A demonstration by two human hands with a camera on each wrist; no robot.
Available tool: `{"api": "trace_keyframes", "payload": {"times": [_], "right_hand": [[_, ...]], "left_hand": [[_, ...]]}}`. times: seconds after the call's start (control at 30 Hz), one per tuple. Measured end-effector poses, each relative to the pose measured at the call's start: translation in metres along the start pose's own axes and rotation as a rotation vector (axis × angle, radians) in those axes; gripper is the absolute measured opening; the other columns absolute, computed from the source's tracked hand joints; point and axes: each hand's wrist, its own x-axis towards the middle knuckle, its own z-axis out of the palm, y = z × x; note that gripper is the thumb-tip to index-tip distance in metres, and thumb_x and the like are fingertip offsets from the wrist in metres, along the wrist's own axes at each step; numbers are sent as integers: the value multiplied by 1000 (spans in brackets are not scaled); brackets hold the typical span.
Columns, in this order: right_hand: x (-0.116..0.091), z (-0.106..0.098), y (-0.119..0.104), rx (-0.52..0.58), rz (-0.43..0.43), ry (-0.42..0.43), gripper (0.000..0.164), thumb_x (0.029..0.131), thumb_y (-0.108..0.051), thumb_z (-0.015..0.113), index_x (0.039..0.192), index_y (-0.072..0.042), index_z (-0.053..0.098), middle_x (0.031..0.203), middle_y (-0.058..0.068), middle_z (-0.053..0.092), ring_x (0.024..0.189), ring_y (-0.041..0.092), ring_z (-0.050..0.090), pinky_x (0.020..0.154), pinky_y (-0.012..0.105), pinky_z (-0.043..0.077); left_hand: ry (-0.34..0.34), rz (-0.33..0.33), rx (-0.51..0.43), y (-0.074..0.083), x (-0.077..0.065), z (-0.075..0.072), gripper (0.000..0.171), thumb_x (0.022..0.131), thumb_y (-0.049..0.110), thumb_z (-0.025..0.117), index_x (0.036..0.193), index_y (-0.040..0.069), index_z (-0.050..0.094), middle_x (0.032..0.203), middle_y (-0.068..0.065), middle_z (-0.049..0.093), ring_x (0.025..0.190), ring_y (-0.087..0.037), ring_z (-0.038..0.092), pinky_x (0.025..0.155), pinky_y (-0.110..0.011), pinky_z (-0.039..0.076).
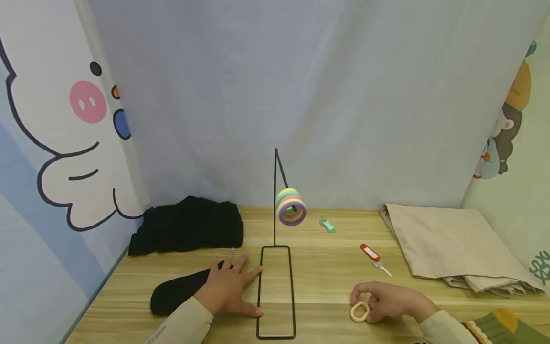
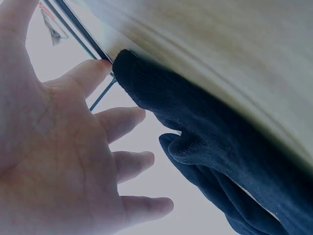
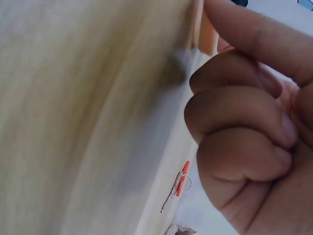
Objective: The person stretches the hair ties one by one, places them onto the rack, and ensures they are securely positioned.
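A black wire stand [image 1: 293, 291] has a rectangular base on the table and a slanted arm, on which several pastel hair-tie-like rings [image 1: 287, 200] hang, a purple one in front. My left hand [image 1: 229, 285] lies with fingers spread beside the base's left bar, its thumb and a fingertip touching or almost touching it. Under and beside that hand is a black rolled cloth item [image 1: 176, 294], possibly a sock. My right hand [image 1: 388, 301] pinches a pale yellow ring [image 1: 353, 315] low over the table, right of the stand; its other fingers [image 3: 239, 112] are curled.
Folded black cloth [image 1: 189, 224] lies at the back left, folded beige cloth [image 1: 447, 239] at the back right. A green key tag [image 1: 328, 225] and a red key tag with a key [image 1: 370, 252] lie between. Green patterned knitwear [image 1: 502, 329] is at the front right.
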Motion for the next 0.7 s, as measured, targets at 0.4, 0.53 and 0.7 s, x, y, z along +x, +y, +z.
{"api": "trace_keyframes", "payload": {"times": [0.4, 0.53, 0.7], "right_hand": [[11, 7, -24, -150, -178, 63, 21, 89, -12, 61, 109, -10, 53, 54, 0, 23, 50, -6, 26, 50, 13, 30], [14, 11, -44, -208, -264, 92, 22, 90, -17, 60, 111, -13, 52, 55, 6, 22, 52, -5, 22, 53, 12, 30], [13, 21, -80, -298, -381, 150, 22, 91, -17, 59, 111, -18, 51, 58, 3, 22, 54, -6, 21, 53, 10, 29]], "left_hand": [[-5, -12, 16, 1, -2, -3, 98, 60, 85, 52, 143, 38, 31, 154, -8, 22, 141, -41, 7, 101, -71, 12], [-4, -13, 19, 1, -2, -3, 98, 59, 85, 51, 143, 39, 32, 154, -8, 23, 141, -41, 8, 101, -72, 12], [-18, -14, 12, 1, -1, -2, 98, 60, 85, 52, 143, 39, 31, 154, -7, 21, 142, -41, 7, 102, -71, 11]]}}
